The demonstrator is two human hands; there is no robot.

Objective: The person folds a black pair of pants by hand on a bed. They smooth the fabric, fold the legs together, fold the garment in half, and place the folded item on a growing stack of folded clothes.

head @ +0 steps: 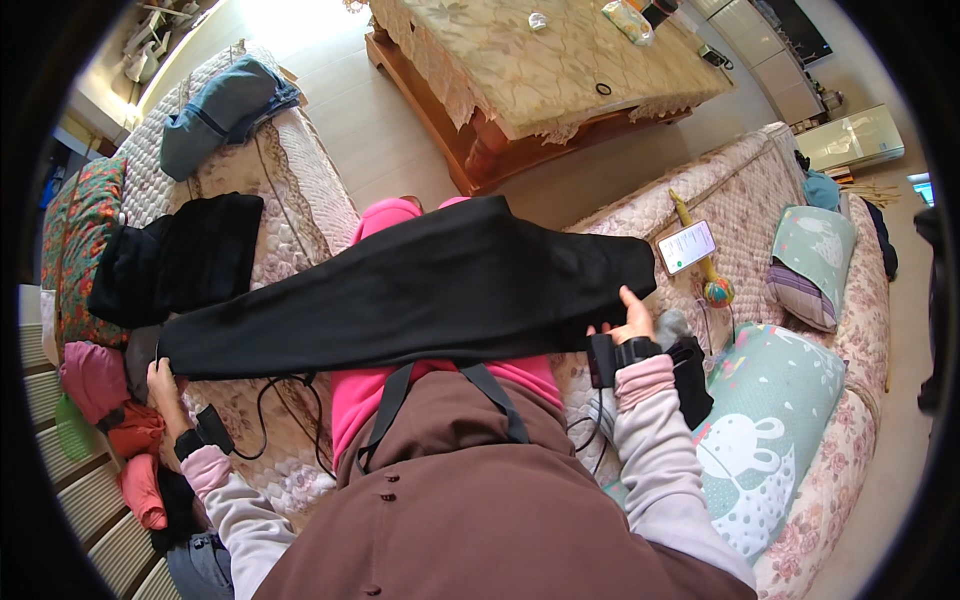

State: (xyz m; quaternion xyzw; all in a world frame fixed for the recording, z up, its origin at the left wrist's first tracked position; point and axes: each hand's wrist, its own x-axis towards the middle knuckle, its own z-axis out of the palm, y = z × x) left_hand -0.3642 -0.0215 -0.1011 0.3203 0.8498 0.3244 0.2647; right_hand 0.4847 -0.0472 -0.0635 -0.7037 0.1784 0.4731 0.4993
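A pair of black trousers [405,289], folded lengthwise, stretches across my lap over pink trousers [450,366]. At the far left, my left hand [161,382] pinches the corner of the narrow leg end. My right hand [630,322] touches the lower edge near the wide end, thumb spread from the fingers. Whether it grips the cloth there is unclear. Left of the lap, another black folded garment [202,247] lies on the quilted sofa cover [292,195].
A lit phone [686,247] rests over a yellow stick-like massager [706,268] on the right. Green cushions [780,435] line that side. Folded jeans [225,112] lie at upper left, with crumpled clothes [97,379] below. A cloth-covered wooden table [525,67] stands ahead. Cables [259,450] run from both wrists.
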